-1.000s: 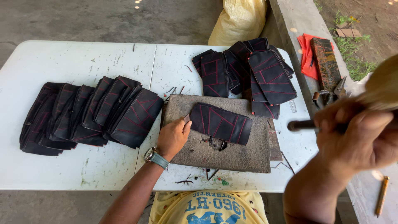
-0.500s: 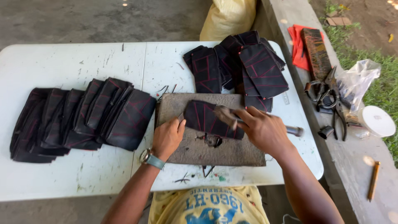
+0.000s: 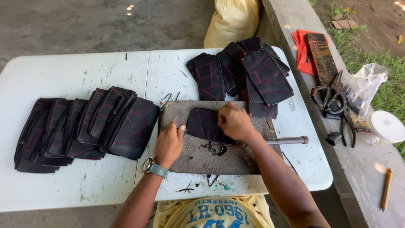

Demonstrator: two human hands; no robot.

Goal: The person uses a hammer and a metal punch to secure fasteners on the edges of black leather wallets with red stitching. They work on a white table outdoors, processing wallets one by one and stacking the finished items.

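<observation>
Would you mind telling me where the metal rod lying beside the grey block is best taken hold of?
Grip the metal rod at its free right end, coming from above on the right. It lies flat on the white table, that end pointing clear of the grey block; its left end runs under the right hand's forearm.

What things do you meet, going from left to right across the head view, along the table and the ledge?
Row of dark stitched pieces → left hand → dark stitched piece on the grey slab → right hand → metal rod → pliers → white round lid.
</observation>
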